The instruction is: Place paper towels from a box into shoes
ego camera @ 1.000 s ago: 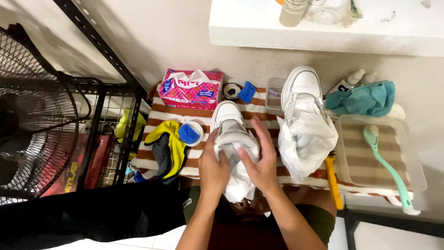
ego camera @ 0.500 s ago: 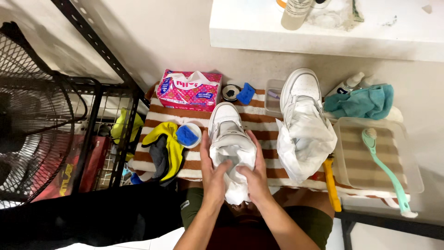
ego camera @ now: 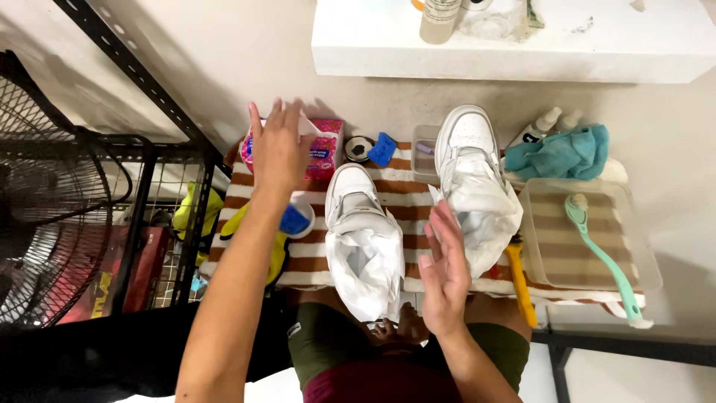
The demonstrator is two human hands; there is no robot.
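Tissue pack (ego camera: 322, 153) under left fingers (ego camera: 277, 123)

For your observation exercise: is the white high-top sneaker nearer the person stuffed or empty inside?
Stuffed. The white high-top sneaker has crumpled white paper bulging from its opening; how far the paper reaches inside is hidden.

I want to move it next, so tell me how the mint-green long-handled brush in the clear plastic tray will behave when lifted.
The mint-green long-handled brush looks like rigid plastic, so probably stiff and light. Its handle end overhangs the clear plastic tray rim, so it may pivot or slide if nudged. The slim handle could be slippery if wet; that cannot be told.
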